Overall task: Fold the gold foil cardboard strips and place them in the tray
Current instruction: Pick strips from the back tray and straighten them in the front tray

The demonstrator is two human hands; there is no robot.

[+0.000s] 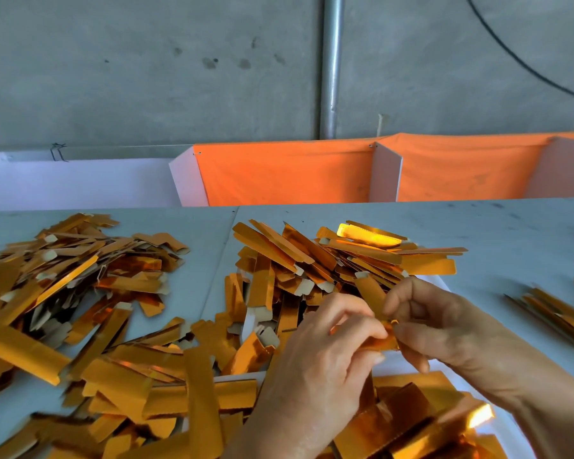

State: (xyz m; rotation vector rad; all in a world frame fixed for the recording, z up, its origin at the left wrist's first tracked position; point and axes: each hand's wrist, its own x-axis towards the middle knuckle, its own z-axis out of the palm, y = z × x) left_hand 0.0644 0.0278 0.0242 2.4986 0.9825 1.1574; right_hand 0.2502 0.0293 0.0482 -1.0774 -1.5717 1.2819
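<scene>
Both hands are on one gold strip [376, 339] at lower centre-right of the frame, and it's mid-fold. The left hand [325, 352] pinches the strip from the near side, thumb and curled fingers clamped on its lower end. The right hand [444, 329] meets it from the right, fingertips [395, 321] nipping the same piece where the foil crumples into a small fold. So, two pinches on one strip, held in the air above the work.

Directly below, at the bottom right, sits the white tray [511, 435], its rim just showing under a layer of gold pieces [411, 412]. A big heap of strips [328, 256] rises behind the hands at centre, another pile [63, 270] spreads across the left, and a small neat bundle [557, 313] lies at the right edge, all on the pale grey table [478, 223]. An orange cloth [285, 173] hangs along the back.

The risk now: the pinches sit very close together, so a crease could run crooked or the foil could wrinkle if the fingers twist unevenly. And with loose strips crowding the tray's near edge, a careless drop could land the folded piece among unfolded ones, I'd say.
</scene>
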